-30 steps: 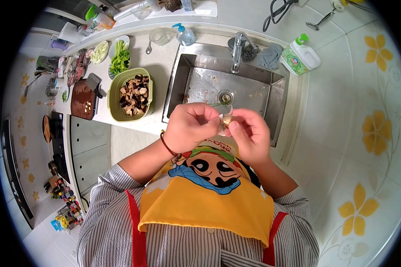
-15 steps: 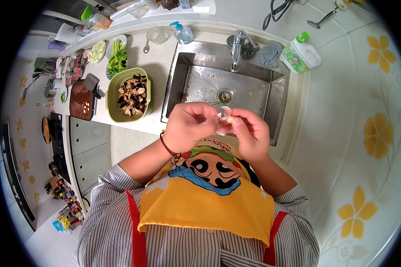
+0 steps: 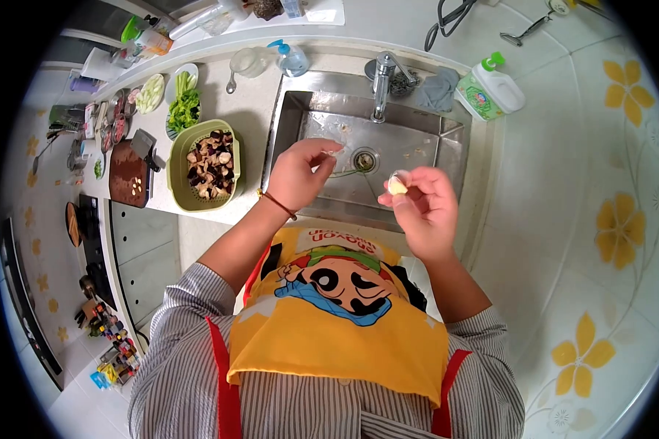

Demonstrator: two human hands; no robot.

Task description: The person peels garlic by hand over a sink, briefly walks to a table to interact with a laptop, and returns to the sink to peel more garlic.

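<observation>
A garlic clove [image 3: 397, 187], pale yellow with a bit of white skin at its upper end, is pinched between the thumb and fingers of my right hand [image 3: 427, 216]. That hand is over the front right part of the steel sink [image 3: 410, 139]. My left hand [image 3: 299, 175] reaches over the sink's left side, thumb and index finger apart. A whitish scrap of garlic skin [image 3: 336, 152] shows at its fingertips. Small bits of peel lie on the sink floor around the drain [image 3: 364, 159].
Left of the sink stands a green colander [image 3: 174, 172] of chopped dark-skinned pieces. Beyond it are a plate of green vegetables [image 3: 184, 108] and a brown cutting board [image 3: 128, 172] with a cleaver [image 3: 143, 144] and several cloves. The faucet [image 3: 382, 84] rises behind the sink.
My hands have come apart: the left moved up and left over the sink, the right slightly right, keeping the clove. Much of the skin around the clove has come off.
</observation>
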